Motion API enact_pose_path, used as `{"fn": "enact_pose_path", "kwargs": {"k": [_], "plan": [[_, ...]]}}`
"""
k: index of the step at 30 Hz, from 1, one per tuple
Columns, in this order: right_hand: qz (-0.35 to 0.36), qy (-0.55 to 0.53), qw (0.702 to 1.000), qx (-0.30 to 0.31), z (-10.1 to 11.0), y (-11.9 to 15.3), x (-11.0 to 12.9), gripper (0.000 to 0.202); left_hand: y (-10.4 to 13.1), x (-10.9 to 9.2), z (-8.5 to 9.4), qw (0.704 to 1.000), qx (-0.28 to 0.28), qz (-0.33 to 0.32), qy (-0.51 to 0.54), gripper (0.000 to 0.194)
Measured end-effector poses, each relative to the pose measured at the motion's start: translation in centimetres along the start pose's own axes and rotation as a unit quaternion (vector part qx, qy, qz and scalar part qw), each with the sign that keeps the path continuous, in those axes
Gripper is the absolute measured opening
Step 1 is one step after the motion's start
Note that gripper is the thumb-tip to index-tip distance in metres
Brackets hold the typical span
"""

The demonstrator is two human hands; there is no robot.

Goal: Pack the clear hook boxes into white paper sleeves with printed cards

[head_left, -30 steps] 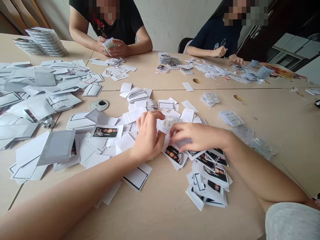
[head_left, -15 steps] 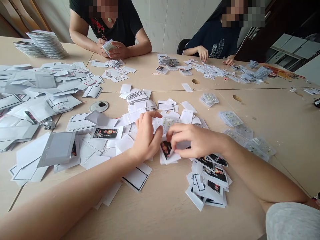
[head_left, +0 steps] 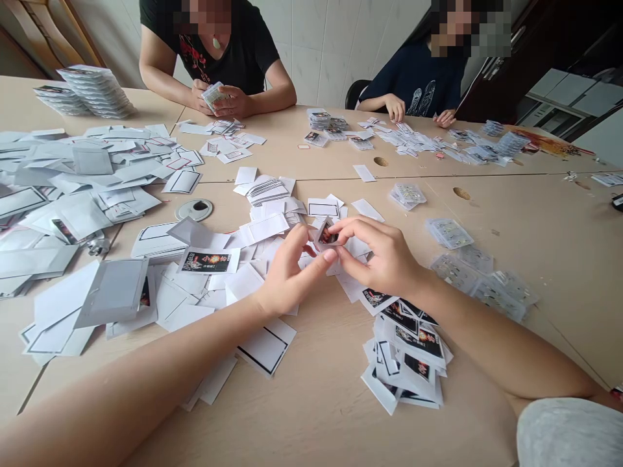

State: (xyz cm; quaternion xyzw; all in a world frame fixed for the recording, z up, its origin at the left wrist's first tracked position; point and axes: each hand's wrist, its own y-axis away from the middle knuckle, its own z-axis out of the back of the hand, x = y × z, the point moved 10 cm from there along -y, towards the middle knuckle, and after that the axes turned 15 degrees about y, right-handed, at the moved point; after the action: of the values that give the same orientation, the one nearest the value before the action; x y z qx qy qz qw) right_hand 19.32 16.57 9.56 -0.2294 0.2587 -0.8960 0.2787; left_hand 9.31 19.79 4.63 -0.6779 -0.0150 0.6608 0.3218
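Between my two hands is a small white card with a black and red print [head_left: 328,235], raised and tilted above the pile. My right hand [head_left: 382,253] pinches its right side between thumb and fingers. On the other side my left hand [head_left: 294,263] has its thumb and fingertips closed at the card's lower left edge. Loose white cards [head_left: 265,227] lie under and beyond my hands. Below my right wrist sits a stack of black-printed cards [head_left: 406,353]. One printed card [head_left: 207,260] lies face up left of my left hand.
A large heap of white cards [head_left: 92,162] covers the left side. Clear plastic packets [head_left: 450,232] lie to the right. Across the table, one person [head_left: 214,65] holds packets and another [head_left: 413,81] has hands near scattered cards. Stacked packets [head_left: 95,91] stand far left.
Both hands have come together around the printed card, which has been lifted and turned upward from the pile. My right hand has risen slightly; my left thumb has moved right.
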Motion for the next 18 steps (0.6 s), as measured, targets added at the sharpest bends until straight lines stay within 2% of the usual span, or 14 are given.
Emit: {"fn": "enact_pose_path", "kwargs": {"k": [5, 8, 11, 14, 18], "plan": [[-0.017, -0.012, 1.0, 0.006, -0.7, 0.2, -0.3, 0.017, 0.1, 0.7, -0.6, 0.999, 0.028, 0.026, 0.03, 0.018], [-0.02, -0.033, 0.999, 0.013, -0.9, 0.1, -0.5, 0.007, 0.3, 1.7, -0.4, 0.996, 0.014, 0.055, 0.067, 0.016], [-0.101, -0.112, 0.988, 0.022, -1.4, 0.2, -2.3, 0.003, 0.3, 2.5, -0.1, 0.989, -0.009, 0.089, 0.116, 0.014], [-0.223, -0.234, 0.946, 0.026, -2.5, 0.8, -5.1, 0.012, 0.2, 2.8, 0.1, 0.979, -0.036, 0.122, 0.158, 0.013], [-0.328, -0.383, 0.863, 0.026, -4.0, 1.5, -7.4, 0.017, 0.2, 3.3, 0.8, 0.97, -0.079, 0.156, 0.17, 0.013]]}}
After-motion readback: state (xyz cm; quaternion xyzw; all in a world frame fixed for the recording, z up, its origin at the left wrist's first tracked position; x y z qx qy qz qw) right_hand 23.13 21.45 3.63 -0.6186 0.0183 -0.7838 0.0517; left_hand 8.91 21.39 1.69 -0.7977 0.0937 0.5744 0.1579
